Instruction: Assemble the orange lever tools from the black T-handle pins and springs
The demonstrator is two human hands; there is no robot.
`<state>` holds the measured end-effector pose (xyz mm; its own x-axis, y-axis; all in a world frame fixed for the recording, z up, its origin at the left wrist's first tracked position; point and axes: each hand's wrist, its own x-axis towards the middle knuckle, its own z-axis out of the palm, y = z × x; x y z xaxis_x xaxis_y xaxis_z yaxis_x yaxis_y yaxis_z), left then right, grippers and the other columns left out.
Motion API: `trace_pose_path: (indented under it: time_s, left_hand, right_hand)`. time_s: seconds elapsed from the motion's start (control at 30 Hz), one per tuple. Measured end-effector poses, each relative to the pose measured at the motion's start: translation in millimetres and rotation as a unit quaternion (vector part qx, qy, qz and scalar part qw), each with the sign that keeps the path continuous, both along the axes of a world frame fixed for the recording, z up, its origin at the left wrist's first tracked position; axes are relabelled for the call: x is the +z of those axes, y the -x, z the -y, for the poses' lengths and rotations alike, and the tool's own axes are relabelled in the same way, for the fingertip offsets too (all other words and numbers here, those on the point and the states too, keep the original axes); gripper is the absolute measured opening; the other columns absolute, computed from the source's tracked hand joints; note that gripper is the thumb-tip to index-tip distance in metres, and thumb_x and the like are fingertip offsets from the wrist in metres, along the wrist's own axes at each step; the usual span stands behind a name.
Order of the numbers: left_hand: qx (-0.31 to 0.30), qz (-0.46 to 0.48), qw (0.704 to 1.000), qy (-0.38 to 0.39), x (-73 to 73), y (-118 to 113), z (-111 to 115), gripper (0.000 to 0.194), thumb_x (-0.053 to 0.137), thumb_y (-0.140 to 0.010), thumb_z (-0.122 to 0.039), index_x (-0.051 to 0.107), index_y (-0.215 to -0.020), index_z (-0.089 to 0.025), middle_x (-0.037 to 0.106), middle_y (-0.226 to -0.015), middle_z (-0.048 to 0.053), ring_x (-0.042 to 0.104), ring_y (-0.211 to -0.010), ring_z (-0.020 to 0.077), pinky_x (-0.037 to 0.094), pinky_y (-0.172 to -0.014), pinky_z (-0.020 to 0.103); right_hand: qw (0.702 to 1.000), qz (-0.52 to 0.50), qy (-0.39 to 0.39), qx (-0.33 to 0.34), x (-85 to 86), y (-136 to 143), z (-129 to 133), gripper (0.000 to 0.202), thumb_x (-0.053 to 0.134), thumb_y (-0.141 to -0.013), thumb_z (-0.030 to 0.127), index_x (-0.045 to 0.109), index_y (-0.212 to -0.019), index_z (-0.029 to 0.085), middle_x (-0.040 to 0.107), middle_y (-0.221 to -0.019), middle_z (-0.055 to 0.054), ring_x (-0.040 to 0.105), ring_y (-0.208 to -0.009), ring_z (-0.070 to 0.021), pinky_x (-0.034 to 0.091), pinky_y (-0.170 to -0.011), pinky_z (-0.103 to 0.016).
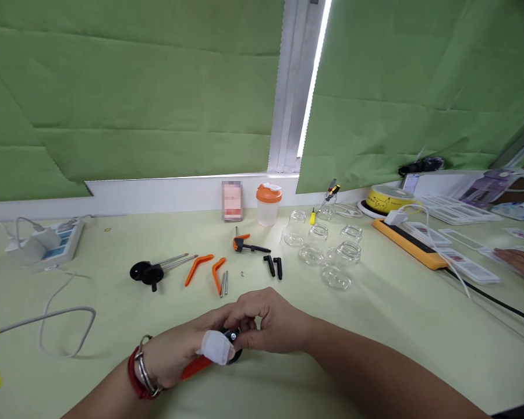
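My left hand [186, 340], its thumb wrapped in white, is closed around a black part with an orange handle [196, 368] low in front of me. The fingers of my right hand [273, 323] pinch at the black end, beside a small silver screw head; what they grip there is partly hidden. Beyond my hands lie two orange handles [197, 269], two metal pins [224, 283] and a tiny metal piece [242, 273]. Two short black pieces [279, 268] rest to their right. Near the back is an orange-and-black assembly [240, 244]; black discs with metal rods [153, 274] lie left.
Several glass jars [337, 267] stand right of centre, behind them a jar with screwdrivers [327, 203]. An orange-lidded cup [268, 206] is against the wall. Power strips [413, 244] with cables flank the table. Another person's hand [521, 262] rests at far right.
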<state>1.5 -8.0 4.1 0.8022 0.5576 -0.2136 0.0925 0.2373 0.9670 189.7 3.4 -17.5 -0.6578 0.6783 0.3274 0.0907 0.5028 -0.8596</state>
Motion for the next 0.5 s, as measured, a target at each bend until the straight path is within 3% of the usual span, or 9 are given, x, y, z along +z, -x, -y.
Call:
trace_pose_path:
  time_s: [0.1,0.3,0.5]
  left_hand:
    - [0.033,0.003,0.999,0.031,2.8,-1.3,0.6,0.049,0.056,-0.055,-0.018,0.056,-0.104,-0.021,0.052,-0.106,0.004,0.039,-0.098,0.0251,0.033,-0.084,0.037]
    - [0.028,0.004,0.999,0.018,6.5,-2.6,0.9,0.028,0.056,-0.055,-0.017,0.057,-0.083,-0.019,0.051,-0.091,0.002,0.038,-0.087,0.0206,0.034,-0.076,0.032]
    - [0.018,-0.001,1.000,0.004,5.3,-2.4,1.4,0.032,0.055,-0.055,-0.020,0.053,-0.087,-0.020,0.047,-0.090,0.002,0.037,-0.088,0.0207,0.034,-0.073,0.031]
  right_hand:
    - [1.000,-0.010,-0.024,0.014,0.5,0.3,-0.1,0.012,0.072,-0.072,0.022,0.071,-0.083,0.021,0.066,-0.079,-0.001,0.060,-0.069,-0.0108,0.048,-0.066,-0.021]
    - [0.999,-0.006,-0.031,0.007,-1.1,0.5,0.3,0.005,0.072,-0.071,0.020,0.068,-0.075,0.019,0.064,-0.074,0.000,0.058,-0.066,-0.0098,0.046,-0.063,-0.020]
    - [1.000,0.001,-0.020,-0.006,-1.8,0.0,-0.2,0.010,0.074,-0.068,0.019,0.066,-0.073,0.017,0.058,-0.069,0.003,0.050,-0.058,-0.0069,0.042,-0.056,-0.018]
